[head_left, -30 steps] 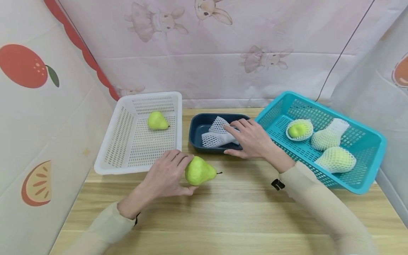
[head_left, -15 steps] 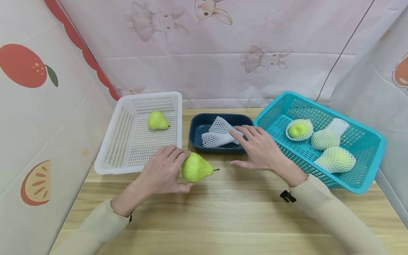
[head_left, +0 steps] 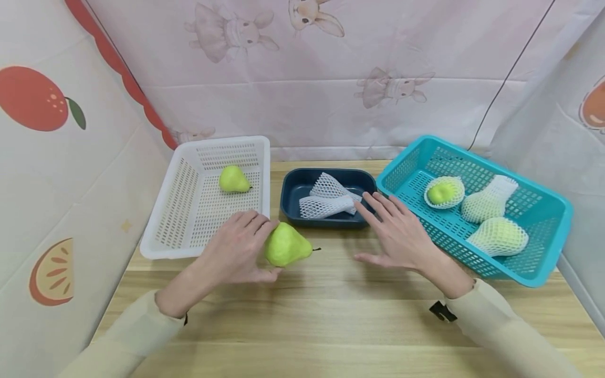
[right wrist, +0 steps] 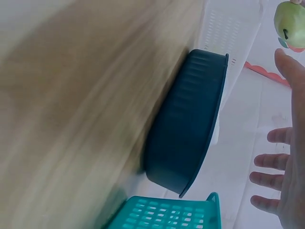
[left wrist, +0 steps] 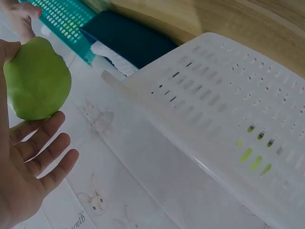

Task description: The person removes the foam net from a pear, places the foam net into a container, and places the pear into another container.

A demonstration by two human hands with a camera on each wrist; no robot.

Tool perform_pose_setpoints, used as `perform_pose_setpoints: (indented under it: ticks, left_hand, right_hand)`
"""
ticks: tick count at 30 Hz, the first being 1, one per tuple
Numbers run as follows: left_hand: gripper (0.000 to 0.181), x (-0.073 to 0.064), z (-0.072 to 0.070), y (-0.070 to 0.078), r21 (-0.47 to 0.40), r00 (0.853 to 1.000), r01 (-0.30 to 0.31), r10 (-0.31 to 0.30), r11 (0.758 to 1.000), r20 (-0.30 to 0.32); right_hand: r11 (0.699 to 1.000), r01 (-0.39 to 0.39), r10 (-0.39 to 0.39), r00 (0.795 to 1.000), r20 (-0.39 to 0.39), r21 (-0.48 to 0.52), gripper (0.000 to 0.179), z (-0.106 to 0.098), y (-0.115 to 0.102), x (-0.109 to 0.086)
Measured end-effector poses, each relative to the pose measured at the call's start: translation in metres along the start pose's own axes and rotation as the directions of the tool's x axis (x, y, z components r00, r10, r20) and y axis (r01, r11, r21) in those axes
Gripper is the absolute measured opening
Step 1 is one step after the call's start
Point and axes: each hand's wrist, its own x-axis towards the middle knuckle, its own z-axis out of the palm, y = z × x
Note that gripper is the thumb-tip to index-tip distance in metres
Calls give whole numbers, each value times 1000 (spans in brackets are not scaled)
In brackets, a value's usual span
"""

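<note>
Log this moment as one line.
left hand: grips pear | right hand: fingers spread, holds nothing | dark tray: two white nets | white basket: second pear | teal basket: three netted fruits

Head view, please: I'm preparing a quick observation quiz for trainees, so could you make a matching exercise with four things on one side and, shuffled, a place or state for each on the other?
Column one
1. Left hand
2. Right hand
3. Two loose foam nets
4. Three netted fruits

Column two
A. Inside the dark blue tray
B. Fingers spread, holding nothing
C. Inside the turquoise basket
D. Holding a green pear

Right pairs: 1-D, 2-B, 3-A, 4-C
</note>
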Motion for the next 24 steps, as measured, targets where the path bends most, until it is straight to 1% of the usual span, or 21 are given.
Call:
perform_pose_setpoints:
  ticks: [4, 11, 15, 19, 24]
  left_hand:
    - [88, 2, 1, -7, -9, 1000, 1, 0, 1000, 12]
    - [88, 4, 1, -24, -14, 1000, 16, -16, 1000, 26]
    - [86, 7, -3, -32, -1, 1000, 11, -11, 1000, 22]
    - [86, 9, -7, -39, 16, 999, -1, 0, 1000, 40]
    - [87, 14, -15, -50, 30, 998, 13, -15, 999, 56]
  right_hand:
    - [1000, -15, 15, 1000, -17, 8, 116, 2, 0, -10]
    - [999, -26, 27, 998, -48, 21, 117, 1, 0, -23]
    - [999, -42, 43, 998, -53, 35, 118, -1, 0, -29]
    - [998, -53, 56, 997, -54, 42, 117, -1, 1, -34]
    - [997, -57, 60, 997, -51, 50, 116, -1, 1, -38]
